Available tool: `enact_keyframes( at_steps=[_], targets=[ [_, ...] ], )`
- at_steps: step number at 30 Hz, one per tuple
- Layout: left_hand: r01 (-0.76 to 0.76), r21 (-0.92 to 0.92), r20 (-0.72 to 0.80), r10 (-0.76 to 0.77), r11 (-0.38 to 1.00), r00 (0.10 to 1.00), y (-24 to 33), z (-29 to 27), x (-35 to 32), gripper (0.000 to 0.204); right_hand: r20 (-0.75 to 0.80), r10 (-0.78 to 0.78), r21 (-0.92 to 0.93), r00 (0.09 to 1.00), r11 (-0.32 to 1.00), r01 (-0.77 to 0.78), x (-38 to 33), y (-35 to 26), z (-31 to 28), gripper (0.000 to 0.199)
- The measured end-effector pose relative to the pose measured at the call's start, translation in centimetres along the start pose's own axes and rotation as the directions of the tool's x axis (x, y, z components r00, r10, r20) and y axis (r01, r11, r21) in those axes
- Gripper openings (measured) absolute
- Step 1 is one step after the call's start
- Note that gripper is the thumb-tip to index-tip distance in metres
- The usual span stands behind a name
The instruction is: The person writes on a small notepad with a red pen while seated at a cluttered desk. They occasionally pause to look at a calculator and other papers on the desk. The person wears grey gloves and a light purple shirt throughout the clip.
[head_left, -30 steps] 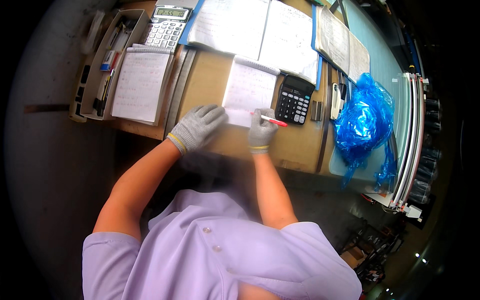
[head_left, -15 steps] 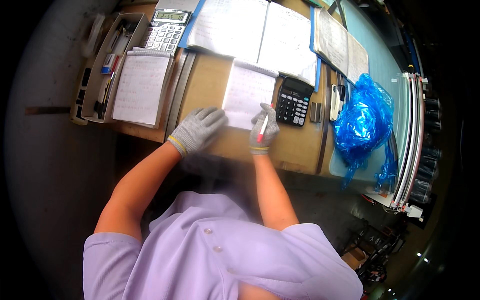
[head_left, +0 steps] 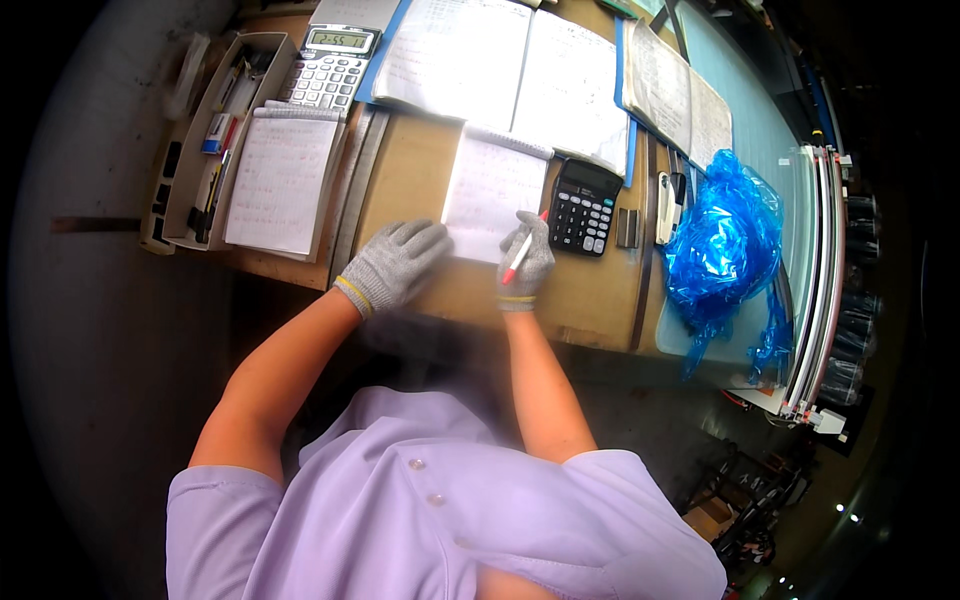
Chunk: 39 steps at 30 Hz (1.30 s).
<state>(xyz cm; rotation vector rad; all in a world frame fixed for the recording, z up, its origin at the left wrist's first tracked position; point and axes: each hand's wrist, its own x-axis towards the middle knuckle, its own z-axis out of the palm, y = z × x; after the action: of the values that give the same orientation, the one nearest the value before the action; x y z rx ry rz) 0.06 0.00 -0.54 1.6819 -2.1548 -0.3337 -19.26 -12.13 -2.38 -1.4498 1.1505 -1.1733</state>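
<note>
A white spiral notepad (head_left: 494, 190) with faint handwriting lies on the desk in front of me. My left hand (head_left: 392, 262), in a grey knit glove, lies flat at the pad's lower left corner with its fingers stretched out. In the matching glove, my right hand (head_left: 526, 262) is closed round a white pen with red ends (head_left: 518, 258) and rests at the pad's lower right edge. Just right of that hand is a black calculator (head_left: 584, 207). The pen's tip is hidden by my fingers.
Open ledgers (head_left: 455, 55) on blue folders spread behind the pad. At left stand a silver calculator (head_left: 328, 70), another notepad (head_left: 282, 180) and a stationery box (head_left: 208, 130). A stapler (head_left: 667, 208) and a crumpled blue plastic bag (head_left: 722, 240) lie to the right.
The pen in my right hand has tilted, its rear end swinging a little left. My right hand has shifted slightly; my left hand stays nearly still.
</note>
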Motion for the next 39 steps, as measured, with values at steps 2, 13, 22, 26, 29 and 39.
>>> enact_keyframes(
  at_steps=[2,13,22,26,29,39],
  targets=[
    [0.004,-0.005,0.007,-0.004,1.0,1.0,0.0,-0.1,0.0,0.061,-0.017,-0.073,-0.101,0.997,0.992,0.071,-0.1,0.1,0.2,0.011],
    [0.005,-0.002,0.009,-0.005,1.0,1.0,0.0,-0.1,0.0,0.062,0.003,-0.15,-0.146,0.989,0.978,0.149,-0.1,0.6,-0.1,0.012],
    [-0.008,-0.014,0.0,0.008,1.0,1.0,-0.1,0.0,0.0,0.062,-0.008,-0.155,-0.134,0.988,0.979,0.153,-0.1,0.7,-0.1,0.013],
    [-0.004,-0.007,0.001,0.004,1.0,1.0,0.0,0.0,0.0,0.062,-0.011,-0.142,-0.124,0.99,0.982,0.14,-0.1,0.9,0.0,0.013],
    [0.002,-0.004,0.008,-0.002,1.0,1.0,0.0,0.0,0.0,0.062,-0.012,-0.157,-0.138,0.988,0.978,0.154,0.0,1.0,0.0,0.013],
    [0.006,-0.007,0.006,-0.006,1.0,1.0,0.0,0.0,0.0,0.062,-0.017,-0.117,-0.031,0.993,0.993,0.117,-0.1,1.3,0.1,0.013]
  ],
)
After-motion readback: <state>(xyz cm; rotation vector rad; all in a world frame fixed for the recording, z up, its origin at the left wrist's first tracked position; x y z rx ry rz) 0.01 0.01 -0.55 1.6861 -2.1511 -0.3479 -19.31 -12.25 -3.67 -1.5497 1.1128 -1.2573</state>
